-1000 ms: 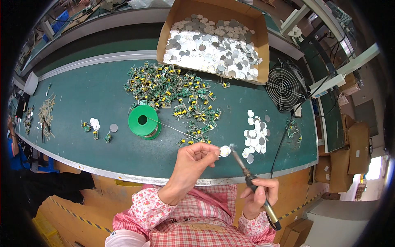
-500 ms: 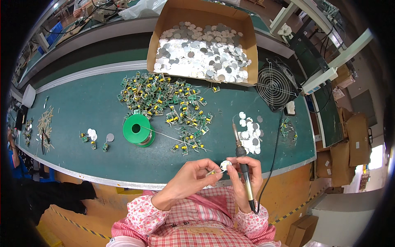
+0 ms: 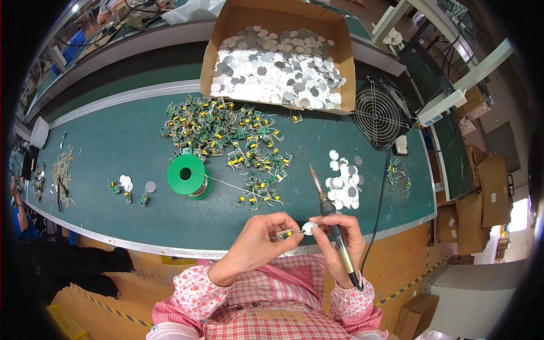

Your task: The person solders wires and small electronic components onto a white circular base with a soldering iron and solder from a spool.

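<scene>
My left hand (image 3: 254, 241) pinches a small circuit board (image 3: 284, 233) with a yellow part between thumb and fingers. In my right hand (image 3: 347, 241), thumb and forefinger grip a white round disc (image 3: 309, 228) right beside the board. That same hand also carries a soldering iron (image 3: 340, 245), lying across the fingers with its tip pointing up and left over the table. Whether the board and disc are joined is too small to tell. A green spool of solder wire (image 3: 180, 170) stands on the table beyond my left hand, its loose wire trailing right.
A large heap of circuit boards (image 3: 198, 127) lies at mid-table. Behind it is a cardboard box (image 3: 348, 68) of white and grey discs. Loose discs (image 3: 343, 184) and a fan (image 3: 379, 113) are at the right. The iron's cord (image 3: 376, 221) runs along there. Wooden sticks (image 3: 63, 175) lie far left.
The soldering iron has tilted, its tip swinging left. The circuit board in my left hand has turned and shows more. Both hands keep hold of their things.
</scene>
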Tool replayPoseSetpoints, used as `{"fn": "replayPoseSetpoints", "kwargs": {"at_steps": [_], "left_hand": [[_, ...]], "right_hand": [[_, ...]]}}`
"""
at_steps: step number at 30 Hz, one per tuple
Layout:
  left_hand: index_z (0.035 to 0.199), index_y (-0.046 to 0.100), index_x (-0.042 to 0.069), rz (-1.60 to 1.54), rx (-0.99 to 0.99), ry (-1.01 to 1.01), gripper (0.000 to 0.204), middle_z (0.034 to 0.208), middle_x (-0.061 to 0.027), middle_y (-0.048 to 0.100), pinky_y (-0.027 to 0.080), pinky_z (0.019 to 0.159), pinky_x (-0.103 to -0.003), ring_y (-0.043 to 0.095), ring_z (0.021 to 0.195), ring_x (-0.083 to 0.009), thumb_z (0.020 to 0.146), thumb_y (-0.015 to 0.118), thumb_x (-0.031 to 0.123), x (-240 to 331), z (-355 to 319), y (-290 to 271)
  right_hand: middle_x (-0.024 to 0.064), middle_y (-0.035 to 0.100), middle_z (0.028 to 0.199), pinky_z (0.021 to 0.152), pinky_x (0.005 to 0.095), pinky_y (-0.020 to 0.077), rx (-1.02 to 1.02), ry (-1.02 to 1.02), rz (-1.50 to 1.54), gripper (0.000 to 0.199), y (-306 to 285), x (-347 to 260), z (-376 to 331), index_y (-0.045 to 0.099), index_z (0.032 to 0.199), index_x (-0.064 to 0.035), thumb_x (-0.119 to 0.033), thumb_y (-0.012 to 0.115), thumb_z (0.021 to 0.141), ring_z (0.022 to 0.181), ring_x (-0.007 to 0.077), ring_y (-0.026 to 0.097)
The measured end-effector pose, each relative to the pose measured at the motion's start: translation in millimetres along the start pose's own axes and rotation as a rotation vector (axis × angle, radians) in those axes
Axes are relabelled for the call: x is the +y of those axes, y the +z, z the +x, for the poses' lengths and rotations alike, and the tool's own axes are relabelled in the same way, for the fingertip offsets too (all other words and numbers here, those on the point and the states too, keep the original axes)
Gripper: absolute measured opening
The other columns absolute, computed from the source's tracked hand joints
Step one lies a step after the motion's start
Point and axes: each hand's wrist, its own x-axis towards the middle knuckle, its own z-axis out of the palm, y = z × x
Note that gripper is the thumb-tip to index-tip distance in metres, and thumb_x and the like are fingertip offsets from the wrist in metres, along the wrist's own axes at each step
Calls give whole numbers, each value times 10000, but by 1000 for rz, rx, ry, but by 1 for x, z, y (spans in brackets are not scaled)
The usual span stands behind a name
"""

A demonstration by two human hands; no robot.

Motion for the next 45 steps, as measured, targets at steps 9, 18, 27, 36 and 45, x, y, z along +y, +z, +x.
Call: {"fn": "replayPoseSetpoints", "kwargs": {"at_steps": [9, 18, 27, 36, 45], "left_hand": [[844, 663, 23, 58, -6, 24, 165, 703, 0, 638, 374, 473, -237, 443, 513, -40, 776, 704, 167, 4, -1, -2], [903, 693, 18, 160, 45, 46, 209, 756, -23, 649, 399, 502, -239, 459, 526, -66, 766, 712, 175, 3, -2, -4], [903, 686, -16, -90, 50, -91, 115, 805, -2, 608, 444, 658, -212, 530, 741, -43, 829, 682, 72, 3, 0, -7], [926, 679, -16, -422, 270, -119, 130, 793, -8, 643, 420, 602, -205, 524, 678, -51, 830, 683, 70, 0, 7, -3], [936, 672, -18, -503, 294, -57, 141, 841, -37, 651, 428, 606, -206, 531, 685, -59, 829, 685, 73, 4, 7, 0]], "right_hand": [[133, 663, 945, 734, 249, 495, -60, 55, 21, 272, -4, -2, 2, 508, 1006, -29, 63, 664, 804, 841, 126, 623], [118, 671, 955, 751, 239, 521, -90, 67, -10, 235, -4, -2, 4, 546, 1008, 5, 61, 657, 809, 857, 123, 644], [99, 654, 833, 611, 235, 487, 93, -94, -277, 261, -6, 0, -5, 559, 997, -16, 4, 703, 780, 708, 129, 627], [122, 560, 742, 419, 232, 427, 100, -16, -92, 263, -11, -27, -27, 482, 949, 11, -231, 537, 861, 443, 141, 547], [141, 576, 747, 397, 222, 424, 45, -129, -111, 245, -10, -19, -25, 495, 936, 13, -214, 549, 861, 446, 133, 547]]}}
